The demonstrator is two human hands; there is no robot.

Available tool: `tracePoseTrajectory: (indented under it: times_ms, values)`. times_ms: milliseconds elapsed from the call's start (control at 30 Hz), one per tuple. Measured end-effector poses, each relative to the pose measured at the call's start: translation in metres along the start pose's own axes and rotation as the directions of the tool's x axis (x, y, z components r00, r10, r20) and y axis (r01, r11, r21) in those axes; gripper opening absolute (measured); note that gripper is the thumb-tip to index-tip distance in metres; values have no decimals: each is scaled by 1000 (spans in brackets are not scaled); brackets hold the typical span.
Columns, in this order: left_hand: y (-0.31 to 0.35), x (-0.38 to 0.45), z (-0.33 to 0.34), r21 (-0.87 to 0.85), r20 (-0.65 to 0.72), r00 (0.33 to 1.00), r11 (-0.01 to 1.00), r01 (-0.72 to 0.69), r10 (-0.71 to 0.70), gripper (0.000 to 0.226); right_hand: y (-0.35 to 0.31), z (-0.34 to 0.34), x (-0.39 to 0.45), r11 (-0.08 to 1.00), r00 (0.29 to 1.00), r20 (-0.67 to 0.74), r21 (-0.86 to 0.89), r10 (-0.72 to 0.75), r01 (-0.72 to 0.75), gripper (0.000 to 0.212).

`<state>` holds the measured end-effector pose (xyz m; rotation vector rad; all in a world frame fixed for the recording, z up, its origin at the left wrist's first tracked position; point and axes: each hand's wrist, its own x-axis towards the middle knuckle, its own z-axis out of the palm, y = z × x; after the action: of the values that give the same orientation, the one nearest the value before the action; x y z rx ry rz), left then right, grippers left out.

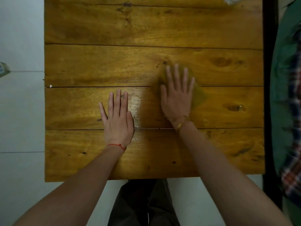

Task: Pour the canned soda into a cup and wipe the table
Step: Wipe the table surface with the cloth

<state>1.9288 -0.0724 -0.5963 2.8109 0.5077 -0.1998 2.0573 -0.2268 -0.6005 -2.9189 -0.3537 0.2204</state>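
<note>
Wiping stage, by the look of it. Right hand (176,97) lies flat, fingers straight and spread, pressing a yellowish cloth (197,97) onto the wooden table (146,26). The cloth is blurred and nearly the table's colour; only its edges show beyond the fingers and to the right of the palm. Left hand (118,120) is just left of the cloth, also flat w/ fingers straight, holding nothing, prob. bracing. A glossy wet-looking patch (136,103) sits between the hands.

Cloth looks thin, soft, limp — it'll bunch or slide under a light touch, so a broad palm over its middle seems the right hold, not a pinch.

No can or cup in view; something pale (230,0) at the far right corner, can't tell what.
</note>
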Motion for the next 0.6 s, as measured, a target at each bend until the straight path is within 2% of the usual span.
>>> tracePoseTrajectory:
  times_ms: [100,167,233,267,300,367,400,433,500,567,600]
  values:
    - [0,0,-2,6,10,1000,1000,4,-4,57,-37,7,-28,956,952,88,10,-294,294,57]
    - [0,0,-2,14,8,1000,1000,6,-6,57,-29,4,-52,935,927,128,24,-353,353,57]
    - [0,0,-2,15,6,1000,1000,6,-6,58,-5,0,-49,958,951,114,-5,-286,288,57]
    - [0,0,-2,9,7,1000,1000,5,-6,58,5,-1,-37,979,976,92,-35,-198,202,57]
    - [0,0,-3,4,8,1000,1000,3,-3,58,12,-3,-19,996,996,57,-47,-73,75,57]
    - [0,1,-3,-4,10,1000,1000,-1,1,58,8,-5,24,982,982,-35,8,186,-186,57]
    - [0,2,-4,-11,11,1000,1000,-1,1,58,-3,-4,40,969,968,-51,27,248,-246,58]
    - [0,2,-4,-22,9,1000,1000,1,0,58,-18,-2,49,972,971,-49,26,233,-232,58]
    - [0,2,-4,-46,3,1000,999,6,-6,57,-47,5,43,1000,1000,-10,0,-2,2,58]
    - [-1,2,-5,-72,-3,1000,997,17,-18,57,-64,8,13,957,955,79,-13,-287,289,57]
    - [-1,2,-5,-76,-3,1000,997,19,-20,57,-61,7,-1,930,925,111,-5,-364,366,57]
